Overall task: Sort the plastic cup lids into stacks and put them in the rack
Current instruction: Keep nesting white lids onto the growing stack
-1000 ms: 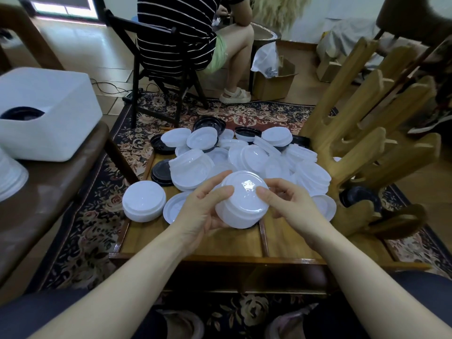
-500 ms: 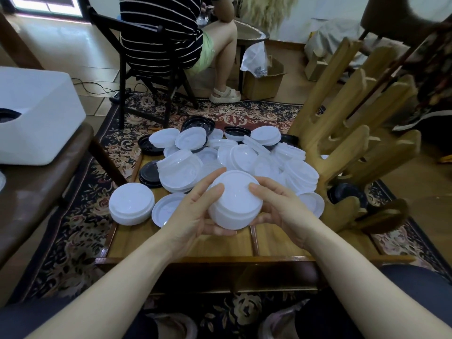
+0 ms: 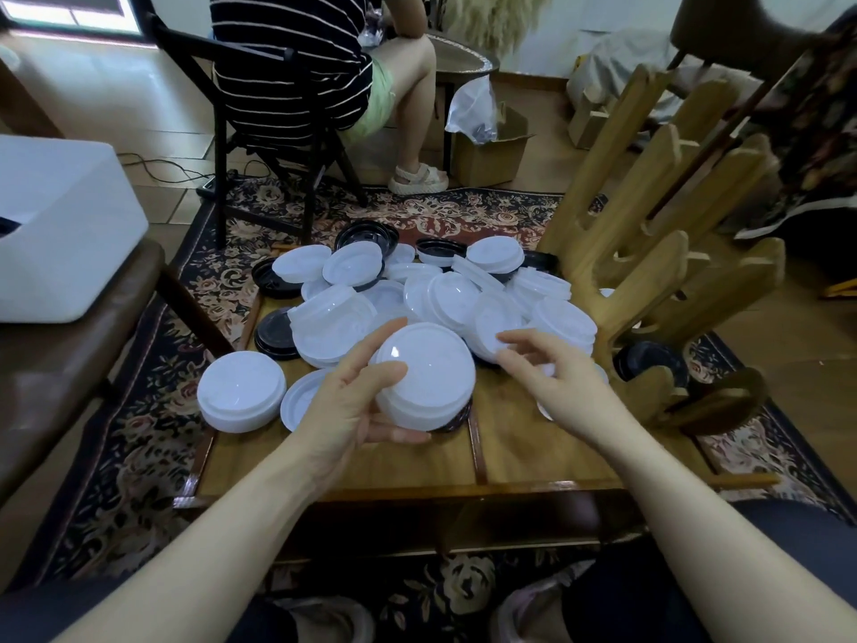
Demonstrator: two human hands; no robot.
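Left hand [image 3: 345, 410] curled round a stack of white lids [image 3: 424, 375], thumb over the near top edge, fingers beneath, holding it just above the wooden surface [image 3: 510, 452] at its front middle. Right hand [image 3: 552, 368] free of the stack, fingers loose and parted, gripping nothing, hovering just right of the stack and over the edge of the loose pile of lids [image 3: 445, 294]. Pile spread behind and to the right of the held stack, white lids mixed with a few black lids [image 3: 276, 334]; a second finished white stack [image 3: 241, 394] resting apart at the left. Wooden rack [image 3: 649, 252] standing at the surface's right side, slots slanting up and away, with something dark that looks like a black lid low in one. Key relation: rack lying to the right of the held stack, on the far side of the free right hand, so the left grip is the farther one from it. Judged next: either another white lid picked off the pile by the nearer right hand, or the stack passed rightward, its flat faces turned to match the slot's slant. Risk judged: lids sliding off the stack if tipped under a one-handed grip.
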